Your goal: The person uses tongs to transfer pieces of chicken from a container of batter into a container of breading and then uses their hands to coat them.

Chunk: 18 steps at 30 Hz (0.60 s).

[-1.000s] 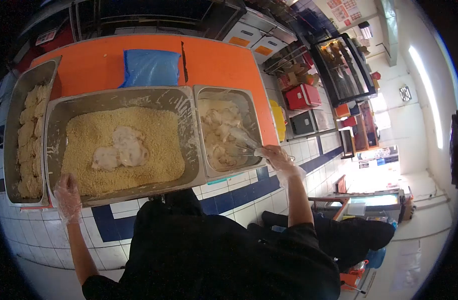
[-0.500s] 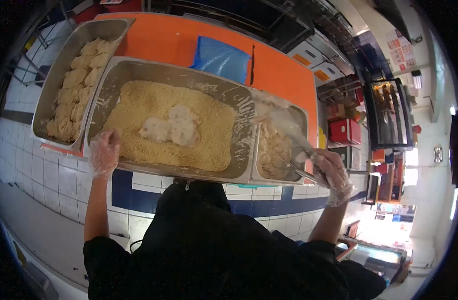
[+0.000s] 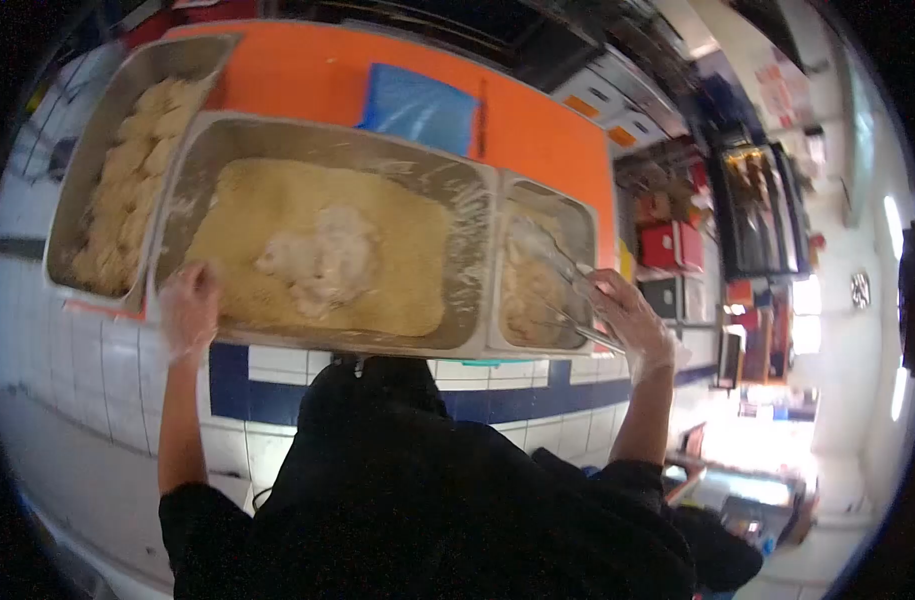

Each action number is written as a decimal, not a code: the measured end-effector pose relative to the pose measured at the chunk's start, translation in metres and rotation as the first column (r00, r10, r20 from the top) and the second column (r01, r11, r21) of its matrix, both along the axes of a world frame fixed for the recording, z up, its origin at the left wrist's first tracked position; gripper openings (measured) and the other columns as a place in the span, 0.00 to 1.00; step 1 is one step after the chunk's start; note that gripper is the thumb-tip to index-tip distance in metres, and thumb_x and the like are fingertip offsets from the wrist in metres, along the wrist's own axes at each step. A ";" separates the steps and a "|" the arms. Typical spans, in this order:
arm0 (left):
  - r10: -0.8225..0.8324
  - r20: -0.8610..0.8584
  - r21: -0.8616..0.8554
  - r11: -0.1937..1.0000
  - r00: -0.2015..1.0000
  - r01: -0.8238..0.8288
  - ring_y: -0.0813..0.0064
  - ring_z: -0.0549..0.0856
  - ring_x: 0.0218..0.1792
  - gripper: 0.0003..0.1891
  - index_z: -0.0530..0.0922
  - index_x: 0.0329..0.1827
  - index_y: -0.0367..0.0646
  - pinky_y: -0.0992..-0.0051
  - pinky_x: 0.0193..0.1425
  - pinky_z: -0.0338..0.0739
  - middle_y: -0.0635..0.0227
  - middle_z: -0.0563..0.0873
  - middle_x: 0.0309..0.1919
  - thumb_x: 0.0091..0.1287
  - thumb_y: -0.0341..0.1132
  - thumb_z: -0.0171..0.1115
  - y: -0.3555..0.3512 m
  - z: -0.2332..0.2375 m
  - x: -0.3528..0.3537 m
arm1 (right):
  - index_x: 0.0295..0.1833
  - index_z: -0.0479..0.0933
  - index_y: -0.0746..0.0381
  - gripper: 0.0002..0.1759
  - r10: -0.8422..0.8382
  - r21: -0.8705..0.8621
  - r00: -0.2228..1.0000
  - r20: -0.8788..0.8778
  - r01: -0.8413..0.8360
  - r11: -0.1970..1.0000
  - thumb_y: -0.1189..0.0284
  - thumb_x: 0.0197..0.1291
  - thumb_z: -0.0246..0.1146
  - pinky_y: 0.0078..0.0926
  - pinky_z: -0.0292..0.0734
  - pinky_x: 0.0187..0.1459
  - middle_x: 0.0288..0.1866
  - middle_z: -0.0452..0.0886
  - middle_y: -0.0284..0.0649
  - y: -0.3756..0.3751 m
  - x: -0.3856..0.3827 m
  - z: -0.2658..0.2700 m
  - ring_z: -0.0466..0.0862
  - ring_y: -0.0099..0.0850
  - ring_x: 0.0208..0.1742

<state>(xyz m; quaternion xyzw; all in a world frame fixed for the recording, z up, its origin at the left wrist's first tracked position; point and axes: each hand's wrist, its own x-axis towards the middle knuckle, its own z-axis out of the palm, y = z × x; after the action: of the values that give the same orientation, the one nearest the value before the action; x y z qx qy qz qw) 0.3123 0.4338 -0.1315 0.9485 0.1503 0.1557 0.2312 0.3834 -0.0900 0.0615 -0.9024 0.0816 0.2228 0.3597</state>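
We see three metal pans side by side along an orange table (image 3: pixel 322 50). Our left hand (image 3: pixel 189 310), in a clear plastic glove, is at the near left corner of the large middle pan (image 3: pixel 469 250). Its fingers are bent, but we cannot tell whether they are closed on anything or touch the rim. Our right hand (image 3: pixel 632 325), also gloved, grips a metal utensil (image 3: pixel 569 268) above the near right part of the small right pan (image 3: pixel 580 232). Blur hides the exact kind of utensil and what its far end touches.

In the middle pan lies a wide bed of yellowish crumbs (image 3: pixel 239 205), with pale, wet-looking pieces (image 3: pixel 329 258) grouped on top of it, well apart from both our hands. The right pan holds more pale pieces (image 3: pixel 522 300) in a wet coating, just below the utensil. In the left pan (image 3: pixel 69 222), crumb-coated pieces (image 3: pixel 129 195) are packed close together.

A blue plastic bag (image 3: pixel 417 108) lies flat on the table beyond the middle pan. Past the table's right end we see a red box (image 3: pixel 670 246) and a glass-fronted display case (image 3: pixel 762 210). White and dark blue tiles (image 3: pixel 497 405) cover the floor below the pans.
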 end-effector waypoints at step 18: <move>-0.099 -0.074 0.047 0.994 0.992 0.103 0.51 0.82 0.41 0.12 0.80 0.42 0.35 0.60 0.47 0.75 0.51 0.84 0.38 0.66 0.36 0.59 0.011 0.003 0.005 | 0.51 0.76 0.60 0.15 0.737 -0.890 0.603 -0.305 -0.456 0.006 0.64 0.63 0.56 0.39 0.79 0.45 0.45 0.83 0.43 -0.015 0.140 -0.101 0.84 0.43 0.46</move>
<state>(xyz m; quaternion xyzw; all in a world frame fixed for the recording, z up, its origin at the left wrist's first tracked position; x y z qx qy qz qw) 0.3170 0.4446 -0.1288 0.9654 0.1061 0.1136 0.2093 0.5238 -0.1050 -0.0396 -0.8944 -0.2488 0.1505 -0.3400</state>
